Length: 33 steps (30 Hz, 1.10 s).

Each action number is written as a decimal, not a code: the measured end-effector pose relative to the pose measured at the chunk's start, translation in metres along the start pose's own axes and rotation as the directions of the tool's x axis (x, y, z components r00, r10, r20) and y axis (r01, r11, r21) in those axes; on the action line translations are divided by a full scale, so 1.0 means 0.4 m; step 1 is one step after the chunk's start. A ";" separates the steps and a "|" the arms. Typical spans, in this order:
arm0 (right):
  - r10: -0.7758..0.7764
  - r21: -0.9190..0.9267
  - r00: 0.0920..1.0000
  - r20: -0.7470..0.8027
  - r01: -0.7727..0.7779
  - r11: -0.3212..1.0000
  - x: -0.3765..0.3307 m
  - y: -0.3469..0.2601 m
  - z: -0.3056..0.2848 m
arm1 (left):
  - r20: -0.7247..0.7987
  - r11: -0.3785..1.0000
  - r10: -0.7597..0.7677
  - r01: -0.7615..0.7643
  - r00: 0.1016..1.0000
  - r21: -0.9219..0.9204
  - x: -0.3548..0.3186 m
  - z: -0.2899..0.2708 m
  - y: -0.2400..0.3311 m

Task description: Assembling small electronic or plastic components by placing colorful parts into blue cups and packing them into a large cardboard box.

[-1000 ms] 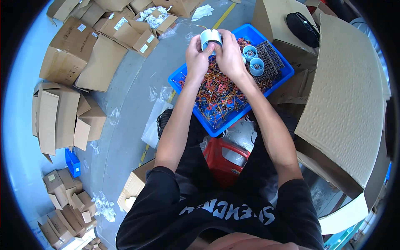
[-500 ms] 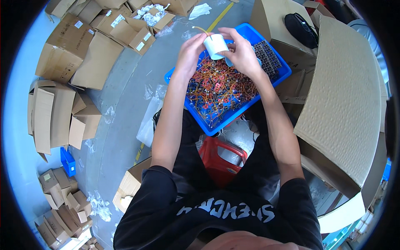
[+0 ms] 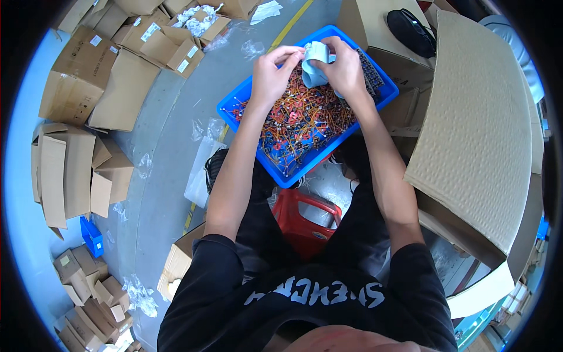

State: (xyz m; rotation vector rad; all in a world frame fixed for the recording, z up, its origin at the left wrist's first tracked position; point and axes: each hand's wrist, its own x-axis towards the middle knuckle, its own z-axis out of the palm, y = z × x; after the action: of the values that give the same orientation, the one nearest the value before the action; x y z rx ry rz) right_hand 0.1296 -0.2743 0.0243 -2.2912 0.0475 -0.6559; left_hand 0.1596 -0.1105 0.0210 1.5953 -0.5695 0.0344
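A pale blue-white hollow cylinder (image 3: 315, 66) is gripped by my right hand (image 3: 346, 69), thumb on its near side and fingers behind. My left hand (image 3: 272, 76) is closed in a pinch at the cylinder's upper left rim; whatever lies between those fingertips is too small to make out. Both hands are over a blue plastic tray (image 3: 236, 110). Inside the tray lies a tangled heap of thin orange wires (image 3: 305, 117) with red pieces and small dark parts among them. Dark blocks in rows (image 3: 373, 76) fill its right corner, partly hidden by my right hand.
Under the tray's near corner, a red plastic stool (image 3: 293, 217) stands between my legs. A large open cardboard box (image 3: 478, 129) rises close on my right, with a black case (image 3: 410, 32) beyond it. More cardboard boxes (image 3: 76, 170) and plastic scraps (image 3: 141, 296) lie to the left.
The cylinder has turned and tilted in my right hand, and the yellowish wire at its top no longer shows. My left fingers went from its side to a pinch at the rim. The view shifted slightly.
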 end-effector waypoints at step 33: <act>-0.202 0.032 0.974 0.098 0.200 0.979 -0.648 -0.508 -0.623 | 0.539 0.558 -0.482 -0.232 0.691 0.797 -0.058 -0.008 -0.252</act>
State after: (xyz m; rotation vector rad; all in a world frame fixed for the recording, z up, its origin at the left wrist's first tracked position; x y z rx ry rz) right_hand -0.2444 -0.2316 0.1941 -2.3232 -0.2414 -0.6383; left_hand 0.1783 -0.1000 -0.0804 2.6353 -1.1584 -0.5748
